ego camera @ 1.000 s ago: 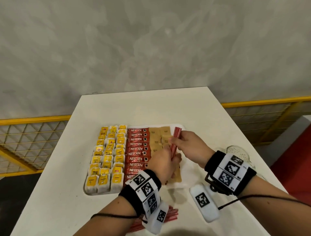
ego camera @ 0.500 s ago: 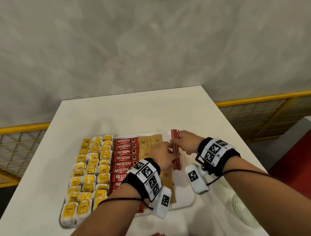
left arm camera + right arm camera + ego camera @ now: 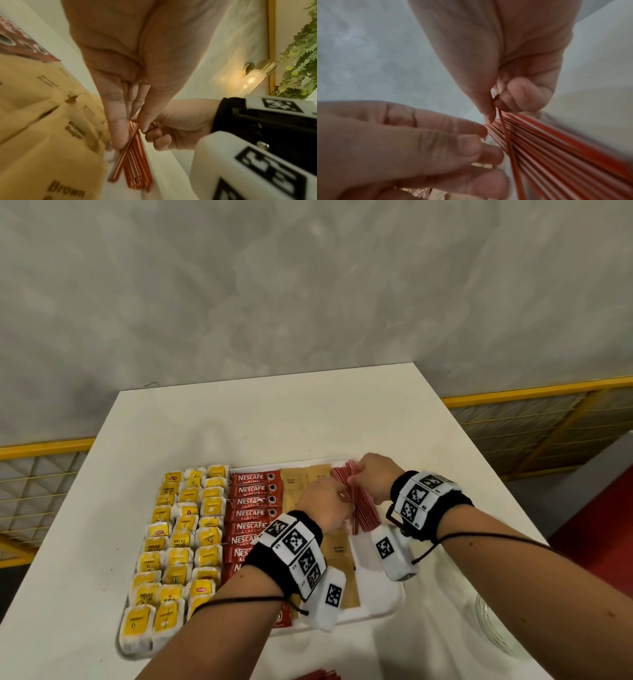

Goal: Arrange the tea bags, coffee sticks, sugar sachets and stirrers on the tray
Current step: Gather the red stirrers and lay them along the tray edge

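Observation:
A white tray [image 3: 376, 607] holds yellow tea bags [image 3: 181, 542] on its left, red coffee sticks [image 3: 251, 501] in the middle and brown sugar sachets [image 3: 337, 549] beside them. Red-and-white stirrers [image 3: 364, 511] lie fanned in the tray's far right part. My left hand [image 3: 344, 499] pinches the stirrers [image 3: 135, 166] between thumb and fingers from the sachet side. My right hand [image 3: 358, 481] is at their far end. In the right wrist view its thumb and forefinger [image 3: 488, 108] pinch one stirrer [image 3: 508, 142] lifted above the rest.
The tray sits on a white table [image 3: 274, 422] against a grey wall. A clear glass vessel [image 3: 493, 631] stands near the right front edge. More red stirrers [image 3: 322, 674] lie at the table's near edge. Yellow railings [image 3: 534, 392] flank the table.
The stirrer bundle, held up over the tray a second ago, now lies fanned in the tray's right part. Both hands have moved with it towards the far right corner.

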Tool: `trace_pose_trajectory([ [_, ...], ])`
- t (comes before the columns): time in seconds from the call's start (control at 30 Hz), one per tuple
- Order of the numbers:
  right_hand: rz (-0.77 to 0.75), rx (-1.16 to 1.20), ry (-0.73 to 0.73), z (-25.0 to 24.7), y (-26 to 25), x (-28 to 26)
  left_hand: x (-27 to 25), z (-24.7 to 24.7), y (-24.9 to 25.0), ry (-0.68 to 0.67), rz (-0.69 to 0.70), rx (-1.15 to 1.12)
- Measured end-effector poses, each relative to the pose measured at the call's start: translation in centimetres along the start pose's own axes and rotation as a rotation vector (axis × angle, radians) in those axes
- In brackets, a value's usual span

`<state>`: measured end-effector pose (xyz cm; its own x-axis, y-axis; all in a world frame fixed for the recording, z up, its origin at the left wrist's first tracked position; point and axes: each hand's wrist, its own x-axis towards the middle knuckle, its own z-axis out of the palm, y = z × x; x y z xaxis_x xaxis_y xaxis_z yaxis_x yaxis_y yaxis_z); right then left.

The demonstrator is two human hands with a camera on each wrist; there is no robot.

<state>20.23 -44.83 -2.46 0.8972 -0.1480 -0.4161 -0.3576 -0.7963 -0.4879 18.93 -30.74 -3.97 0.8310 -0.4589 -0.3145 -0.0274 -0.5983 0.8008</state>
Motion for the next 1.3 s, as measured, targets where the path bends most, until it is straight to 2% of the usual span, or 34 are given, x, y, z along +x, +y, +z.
trace_pose_trajectory([
  [0.1, 0.013, 0.031, 0.051, -0.7, 0.8, -0.6, -0.5, -0.6, 0.0, 0.076, 0.034, 0.082],
  [0.17, -0.031, 0.010, 0.085, -1.1, 1.4, -0.7, -0.7, -1.0, -0.1, 0.143, 0.090, 0.275],
  [0.33, -0.136, -0.154, -0.032, -1.1, 2.1, -1.7, -0.6, -0.7, -0.1, 0.163, 0.175, 0.606],
  [0.4, -0.213, -0.228, -0.048, -0.9, 2.0, -2.2, -0.2, -0.5, 0.2, 0.108, 0.180, 0.718],
  [0.47, -0.272, -0.261, -0.031, -0.6, 1.9, -2.3, 0.1, -0.4, 0.5, -0.005, 0.122, 0.789],
  [0.57, -0.299, -0.319, -0.046, -0.4, 1.7, -2.4, 0.4, 0.1, 0.5, -0.088, 0.058, 0.880],
  [0.73, -0.267, -0.385, -0.062, -0.4, 2.1, -2.7, 0.9, -0.1, 0.7, -0.102, 0.025, 0.860],
  [0.9, -0.315, -0.392, -0.039, -0.7, 2.7, -3.1, 0.9, 0.0, 0.4, -0.105, 0.031, 0.779],
  [1.07, -0.360, -0.653, -0.093, -0.3, 3.0, -3.7, 0.9, 1.0, 0.0, -0.134, 0.068, 0.833],
  [1.3, -0.343, -0.643, -0.096, -0.4, 3.2, -3.3, 1.6, 1.0, -0.2, -0.108, 0.069, 0.870],
])
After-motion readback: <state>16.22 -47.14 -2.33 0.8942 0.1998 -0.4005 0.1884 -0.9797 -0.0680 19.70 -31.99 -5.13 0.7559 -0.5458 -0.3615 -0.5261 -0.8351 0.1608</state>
